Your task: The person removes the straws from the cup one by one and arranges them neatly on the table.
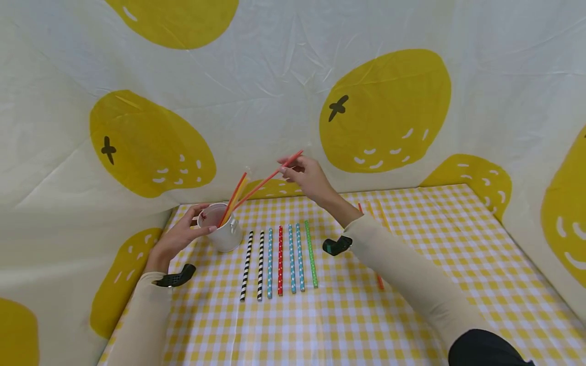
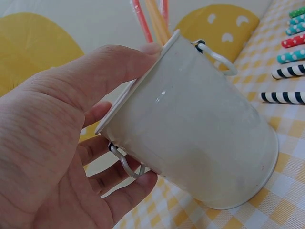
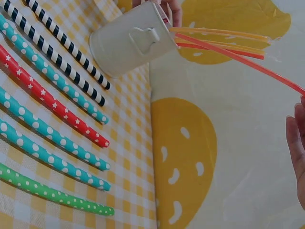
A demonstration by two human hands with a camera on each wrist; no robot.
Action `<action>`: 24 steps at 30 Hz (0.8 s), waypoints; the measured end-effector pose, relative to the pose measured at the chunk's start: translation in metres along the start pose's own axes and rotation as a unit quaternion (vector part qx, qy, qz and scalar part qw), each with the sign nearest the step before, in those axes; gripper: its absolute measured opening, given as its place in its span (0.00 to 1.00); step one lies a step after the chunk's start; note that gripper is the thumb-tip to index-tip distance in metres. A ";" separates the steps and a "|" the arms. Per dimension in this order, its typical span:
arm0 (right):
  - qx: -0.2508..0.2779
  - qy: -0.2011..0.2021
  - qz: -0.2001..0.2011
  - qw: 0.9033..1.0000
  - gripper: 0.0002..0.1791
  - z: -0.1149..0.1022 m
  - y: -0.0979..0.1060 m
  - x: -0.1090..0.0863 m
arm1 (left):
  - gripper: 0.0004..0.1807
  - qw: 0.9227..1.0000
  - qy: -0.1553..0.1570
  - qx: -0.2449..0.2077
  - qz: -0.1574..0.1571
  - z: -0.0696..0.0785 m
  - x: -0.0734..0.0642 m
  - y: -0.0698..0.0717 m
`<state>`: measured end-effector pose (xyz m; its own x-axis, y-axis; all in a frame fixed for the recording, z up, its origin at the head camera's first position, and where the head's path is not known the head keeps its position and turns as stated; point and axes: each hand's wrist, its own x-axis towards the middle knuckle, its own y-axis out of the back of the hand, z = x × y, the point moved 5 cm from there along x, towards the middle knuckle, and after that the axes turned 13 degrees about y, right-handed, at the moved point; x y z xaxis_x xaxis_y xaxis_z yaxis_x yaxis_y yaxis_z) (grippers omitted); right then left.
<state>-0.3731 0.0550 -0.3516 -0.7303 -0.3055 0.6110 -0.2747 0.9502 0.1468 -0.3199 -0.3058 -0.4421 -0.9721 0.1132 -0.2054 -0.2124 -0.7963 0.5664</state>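
Note:
A white metal pail (image 1: pixel 229 238) with small side handles stands at the left of the checked table. My left hand (image 1: pixel 180 235) holds it, thumb on the rim and fingers around the far side by a handle (image 2: pixel 125 162). A red straw (image 1: pixel 265 184) slants out of the pail's mouth, its upper part pinched between my right thumb and fingers. My right hand (image 1: pixel 308 179) is raised to the right of the pail, above the table's back edge. Another red straw (image 1: pixel 239 185) and yellow-orange straws (image 3: pixel 224 33) lean out of the pail. Their lower ends are hidden inside.
To the pail's right lies a row of patterned paper straws: black-striped (image 1: pixel 260 267), blue dotted (image 1: pixel 291 259), red (image 1: pixel 281 262) and green (image 1: pixel 311 254). Under my right forearm a red straw (image 1: pixel 380 282) and a yellow straw (image 1: pixel 383 213) show. A lemon-print cloth (image 1: pixel 274 101) hangs behind the table.

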 end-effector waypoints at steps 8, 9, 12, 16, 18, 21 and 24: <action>0.011 0.008 0.010 1.000 0.17 -0.002 0.020 -0.004 | 0.42 1.000 0.001 -0.004 -0.003 0.002 -0.002 0.000; 0.014 0.009 0.010 1.000 0.18 -0.002 0.022 -0.004 | 0.43 1.000 0.001 -0.003 -0.003 0.002 -0.002 0.000; 0.031 0.008 0.007 0.999 0.15 -0.003 0.029 -0.005 | 0.43 1.000 0.002 -0.004 -0.003 0.002 -0.001 0.000; 0.056 0.001 0.002 0.998 0.11 -0.003 0.038 -0.008 | 0.43 1.000 0.002 -0.005 -0.004 0.001 -0.001 0.001; 0.062 -0.002 0.000 0.998 0.10 -0.003 0.042 -0.010 | 0.43 1.000 0.002 -0.004 -0.004 0.001 -0.002 0.002; 0.062 -0.004 -0.002 0.998 0.11 -0.003 0.050 -0.011 | 0.43 1.000 0.003 -0.002 -0.004 0.001 -0.002 0.002; 0.056 -0.006 -0.007 0.998 0.14 -0.003 0.057 -0.012 | 0.43 1.000 0.003 -0.001 -0.003 0.001 -0.001 0.002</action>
<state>-0.3782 0.1131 -0.3488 -0.7323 -0.3208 0.6007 -0.3532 0.9331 0.0677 -0.3192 -0.3069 -0.4403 -0.9700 0.1151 -0.2139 -0.2188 -0.7970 0.5630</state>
